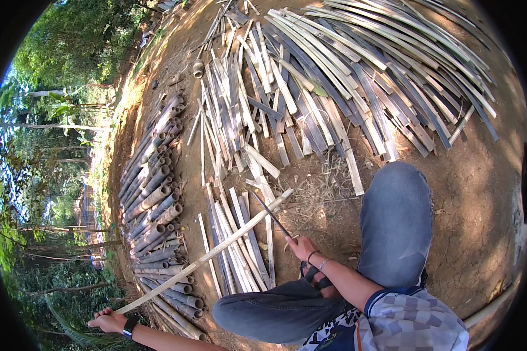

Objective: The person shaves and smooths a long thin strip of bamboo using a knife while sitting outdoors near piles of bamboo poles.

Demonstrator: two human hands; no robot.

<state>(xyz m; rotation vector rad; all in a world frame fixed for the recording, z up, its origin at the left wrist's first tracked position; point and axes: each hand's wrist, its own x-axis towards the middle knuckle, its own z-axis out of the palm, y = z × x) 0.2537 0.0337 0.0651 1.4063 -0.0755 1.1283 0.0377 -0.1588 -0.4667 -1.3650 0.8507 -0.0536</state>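
My left hand (108, 322) is closed around the near end of a long, pale split-bamboo strip (234, 236), which slants up to the right across the view. In my right hand (302, 248) is a knife (273, 216) with a long, narrow dark blade. The blade crosses the strip near its far end; whether its edge bites into the bamboo, I cannot tell. My bent legs, in grey jeans (394, 216), are folded beside the work. Below the strip lies a small stack of split strips (240, 272).
A large spread of split bamboo slats (357, 76) covers the ground ahead. To the left, whole bamboo poles (152, 199) lie piled with cut ends facing me. Thin shavings (328, 193) are scattered on the bare soil. Trees (58, 128) stand beyond the poles.
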